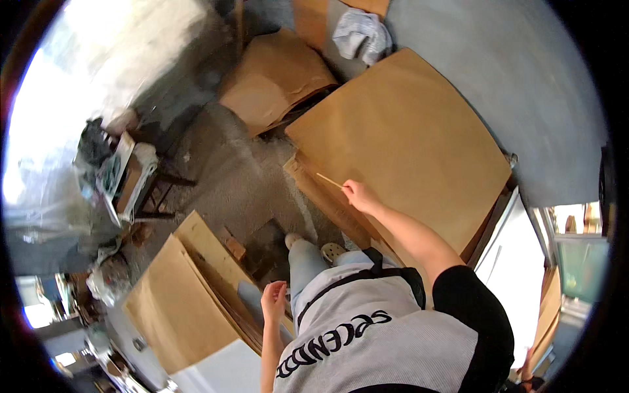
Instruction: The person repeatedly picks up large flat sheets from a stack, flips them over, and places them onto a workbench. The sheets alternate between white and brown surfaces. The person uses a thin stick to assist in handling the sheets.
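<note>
My right hand [357, 195] is closed around one end of a thin pale stick [329, 179]. The stick points left, over the near-left edge of a large brown board [413, 137], which looks like the top of a stack. Lower down, my left hand [274, 300] hangs at my side with its fingers curled together. A small pale spot shows at its fingertips, too small to name. Left of that hand leans another group of tan sheets [187, 304], with a thin board [203, 245] standing behind them.
Brown sheets [278, 78] lie bent on the floor farther off. A crumpled grey-white cloth [362, 36] rests beyond the big board. To the left stands a dark stool [160, 193] piled with bags and scraps. A brick-like block [234, 247] is near my feet. White panels [514, 262] stand at right.
</note>
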A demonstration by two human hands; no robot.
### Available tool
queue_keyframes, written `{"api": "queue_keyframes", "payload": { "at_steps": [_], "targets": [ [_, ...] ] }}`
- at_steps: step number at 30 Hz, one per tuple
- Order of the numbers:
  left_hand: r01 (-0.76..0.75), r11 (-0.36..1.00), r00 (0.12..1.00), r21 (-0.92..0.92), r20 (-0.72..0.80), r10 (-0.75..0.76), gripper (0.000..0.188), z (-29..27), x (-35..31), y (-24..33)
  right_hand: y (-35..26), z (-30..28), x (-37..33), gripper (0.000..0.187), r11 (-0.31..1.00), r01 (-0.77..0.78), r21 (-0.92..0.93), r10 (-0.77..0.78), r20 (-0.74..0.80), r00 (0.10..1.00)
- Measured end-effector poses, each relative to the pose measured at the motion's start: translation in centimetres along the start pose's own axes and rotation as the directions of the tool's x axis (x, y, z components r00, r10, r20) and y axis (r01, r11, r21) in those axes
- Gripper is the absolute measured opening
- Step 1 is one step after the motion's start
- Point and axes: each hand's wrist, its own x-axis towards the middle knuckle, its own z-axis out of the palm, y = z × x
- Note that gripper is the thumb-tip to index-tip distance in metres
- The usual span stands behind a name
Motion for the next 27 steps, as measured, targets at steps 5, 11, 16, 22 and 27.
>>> {"api": "queue_keyframes", "payload": {
  "at_steps": [5,11,16,22,27],
  "targets": [
    [-0.071,0.995,0.946,0.064,0.32,0.047,0.014,0.0,12.5,3.5,3.5,-5.5,-0.6,0.023,0.992,-0.125,-0.02,0.115,-0.277,0.954],
    [-0.271,0.942,0.844,0.196,0.519,0.135,0.022,4.4,32.5,11.5,5.4,-9.8,3.7,0.026,0.976,-0.209,-0.055,0.157,-0.483,0.862],
    [-0.163,0.964,0.759,0.208,0.651,-0.012,0.037,11.5,46.8,17.0,-1.1,-14.7,15.8,0.028,0.901,-0.402,-0.162,0.278,-0.497,0.822],
    [-0.079,0.937,0.678,0.339,0.708,-0.199,0.059,16.8,53.9,16.8,-3.5,-16.1,23.7,0.032,0.782,-0.589,-0.205,0.471,-0.424,0.773],
    [0.231,0.852,0.499,0.471,0.694,-0.519,0.064,17.2,51.5,23.7,3.8,-14.6,14.0,0.034,0.611,-0.784,-0.114,0.688,-0.415,0.596]
  ]
}}
